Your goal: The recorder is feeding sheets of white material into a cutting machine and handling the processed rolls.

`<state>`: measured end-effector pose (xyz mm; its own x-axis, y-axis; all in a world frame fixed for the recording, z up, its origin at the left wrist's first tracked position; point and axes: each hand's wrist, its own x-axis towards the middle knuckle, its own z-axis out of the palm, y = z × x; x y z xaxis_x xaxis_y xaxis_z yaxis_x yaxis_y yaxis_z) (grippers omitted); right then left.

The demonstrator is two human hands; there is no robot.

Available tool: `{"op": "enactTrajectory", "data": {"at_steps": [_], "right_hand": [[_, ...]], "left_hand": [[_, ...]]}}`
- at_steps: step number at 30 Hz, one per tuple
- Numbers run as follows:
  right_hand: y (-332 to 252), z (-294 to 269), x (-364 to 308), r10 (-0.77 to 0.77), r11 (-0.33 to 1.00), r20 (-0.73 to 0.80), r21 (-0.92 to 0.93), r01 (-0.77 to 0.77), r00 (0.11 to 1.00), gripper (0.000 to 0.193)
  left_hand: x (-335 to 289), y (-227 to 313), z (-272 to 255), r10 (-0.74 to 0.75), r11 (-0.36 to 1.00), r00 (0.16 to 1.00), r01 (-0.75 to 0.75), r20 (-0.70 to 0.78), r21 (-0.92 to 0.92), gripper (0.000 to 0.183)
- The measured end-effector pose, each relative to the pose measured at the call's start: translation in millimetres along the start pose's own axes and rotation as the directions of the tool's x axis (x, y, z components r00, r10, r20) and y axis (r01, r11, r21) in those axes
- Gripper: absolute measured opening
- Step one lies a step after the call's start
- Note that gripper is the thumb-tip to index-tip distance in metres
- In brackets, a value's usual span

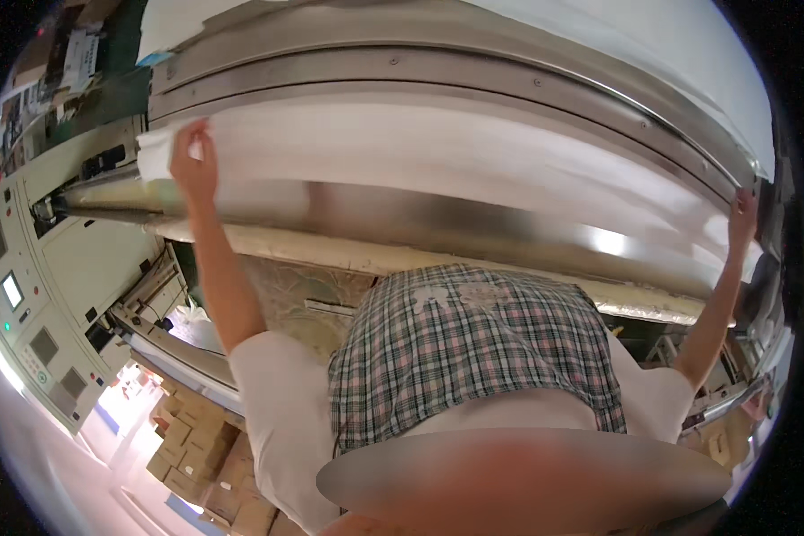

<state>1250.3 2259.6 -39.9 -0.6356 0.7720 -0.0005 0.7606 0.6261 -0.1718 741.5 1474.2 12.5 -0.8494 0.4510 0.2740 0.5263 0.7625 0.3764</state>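
Plaid apron (473,348) foremost, metal machine panel (464,70) beyond; white cloth (375,143) lies lengthwise between it and a shiny roller (420,207). Left hand (194,168), fingers curled, and right hand (742,219) are at the cloth's opposite ends; whether either grips, I cannot tell. Spreading seems the step; next calls for keeping both ends even.

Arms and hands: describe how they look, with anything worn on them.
The left hand and right hand are bare, with no gloves or wristbands showing; both are too blurred to rule out rings. The forearms are bare too, below short, plain white sleeves.
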Motion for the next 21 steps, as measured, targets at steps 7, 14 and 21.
{"op": "enactTrajectory", "data": {"at_steps": [7,14,21], "right_hand": [[-410,44,-122,-0.741,0.519,0.170,0.759,0.393,0.650,0.045],[-517,53,-140,-0.888,0.386,-0.090,0.383,0.839,0.450,0.023],[-473,71,-144,-0.843,0.332,-0.286,0.389,0.859,0.455,0.018]], "left_hand": [[-74,138,63,0.366,0.909,0.907,-0.301,0.207,-0.287,0.025],[-63,81,106,0.300,0.935,0.947,-0.315,0.114,0.163,0.035],[-1,-103,88,0.070,0.785,0.997,-0.033,-0.035,0.618,0.035]]}}
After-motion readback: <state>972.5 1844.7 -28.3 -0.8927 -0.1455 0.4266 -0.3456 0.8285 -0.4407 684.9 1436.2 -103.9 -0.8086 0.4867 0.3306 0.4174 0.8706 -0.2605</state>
